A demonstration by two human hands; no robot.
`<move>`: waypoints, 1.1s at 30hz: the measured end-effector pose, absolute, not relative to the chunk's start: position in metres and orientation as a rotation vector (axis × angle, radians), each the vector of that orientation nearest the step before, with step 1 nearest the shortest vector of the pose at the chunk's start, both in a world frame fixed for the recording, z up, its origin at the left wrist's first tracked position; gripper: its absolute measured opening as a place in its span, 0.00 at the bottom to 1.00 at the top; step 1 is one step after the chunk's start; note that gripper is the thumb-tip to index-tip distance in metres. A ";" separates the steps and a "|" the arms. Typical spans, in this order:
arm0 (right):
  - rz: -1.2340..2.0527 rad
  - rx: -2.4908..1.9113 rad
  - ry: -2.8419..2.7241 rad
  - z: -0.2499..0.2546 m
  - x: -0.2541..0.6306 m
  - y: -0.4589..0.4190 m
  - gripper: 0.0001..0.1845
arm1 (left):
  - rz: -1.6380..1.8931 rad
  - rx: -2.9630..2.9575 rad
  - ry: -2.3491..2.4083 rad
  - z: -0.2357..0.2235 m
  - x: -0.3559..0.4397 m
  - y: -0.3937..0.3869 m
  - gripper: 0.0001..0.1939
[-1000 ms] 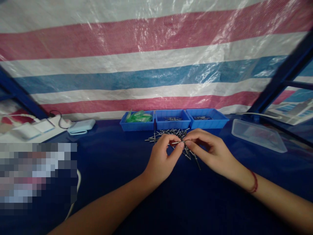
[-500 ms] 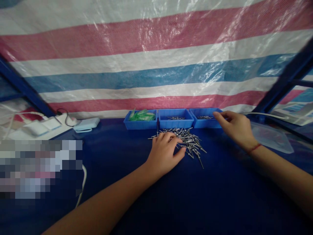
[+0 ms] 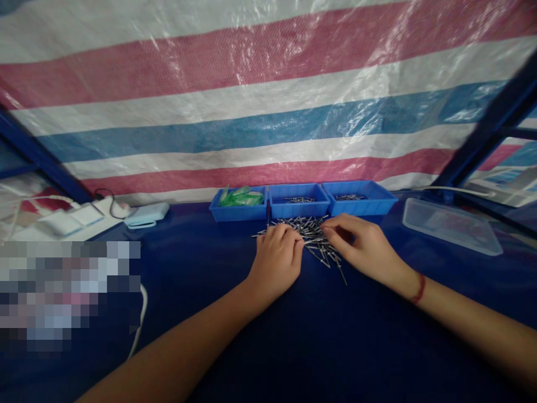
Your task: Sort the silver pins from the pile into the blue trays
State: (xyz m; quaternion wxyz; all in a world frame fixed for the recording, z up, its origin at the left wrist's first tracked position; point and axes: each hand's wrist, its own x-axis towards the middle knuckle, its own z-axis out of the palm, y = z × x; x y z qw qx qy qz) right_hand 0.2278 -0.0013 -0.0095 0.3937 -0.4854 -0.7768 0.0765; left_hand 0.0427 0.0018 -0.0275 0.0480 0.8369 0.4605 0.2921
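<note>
A loose pile of thin silver blind rivets [image 3: 312,230] lies on the dark blue table. At its left side is my left hand [image 3: 277,252], fingers curled and thumb drawn in against the index finger; what they grip is hidden. My right hand [image 3: 363,243] reaches the pile's right edge with thumb and index finger pinched together, and any rivet between the tips is too small to make out. Just behind the pile, the middle blue bin [image 3: 298,210] and the right blue bin [image 3: 361,207] each contain some rivets.
A left blue bin [image 3: 239,213] holds green plastic packaging [image 3: 241,196]. At right lies a clear plastic lid [image 3: 453,226]. A white power strip [image 3: 79,221] with cables and a light blue case [image 3: 146,215] are at left. Striped sheeting [image 3: 260,129] hangs behind.
My right hand has moved from the right bin down and left to the pile. My left hand stays at the pile, its thumb now closed in against the fingers.
</note>
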 end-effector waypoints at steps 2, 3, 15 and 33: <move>0.274 -1.191 -1.970 -0.011 0.223 -0.005 0.10 | 1.000 2.461 1.380 -0.028 0.042 0.004 0.09; 0.321 -1.177 -1.967 -0.012 0.221 -0.006 0.10 | 1.048 2.414 1.358 -0.028 0.042 0.005 0.09; 0.691 -1.081 -1.731 -0.012 0.212 -0.012 0.12 | 1.190 2.293 1.011 -0.022 0.043 0.003 0.07; 0.677 -1.070 -1.720 -0.004 0.210 -0.020 0.11 | 1.100 2.227 0.873 -0.017 0.043 0.001 0.09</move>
